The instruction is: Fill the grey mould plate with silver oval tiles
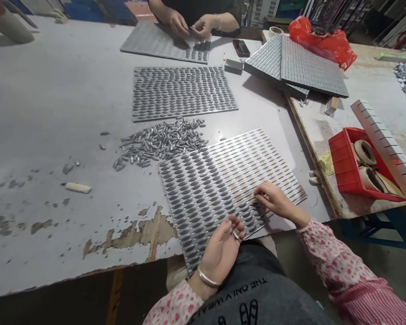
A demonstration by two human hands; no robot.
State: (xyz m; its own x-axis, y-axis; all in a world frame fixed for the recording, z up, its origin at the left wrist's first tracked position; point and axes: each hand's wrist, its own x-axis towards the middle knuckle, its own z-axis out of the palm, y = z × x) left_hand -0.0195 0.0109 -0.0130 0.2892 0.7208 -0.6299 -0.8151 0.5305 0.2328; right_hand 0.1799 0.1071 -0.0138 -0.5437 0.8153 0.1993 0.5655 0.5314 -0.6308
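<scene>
A slotted metal tray [277, 167] lies in front of me, its left half filled with small grey oval metal pieces and its right part bare. My left hand [220, 250] rests palm up at the tray's near edge, fingers curled round a few of those pieces. My right hand [274, 198] is on the tray's near right part, fingertips pinched on a piece at a slot. A loose pile of the metal pieces [160, 142] lies just beyond the tray.
A filled tray [182, 92] lies farther back. Another person's hands [191, 25] work at a third tray [155, 40] across the table. Stacked trays [301, 67], a red bag [325, 38], a phone [241, 47] and a red bin with tape rolls [345, 167] are at the right.
</scene>
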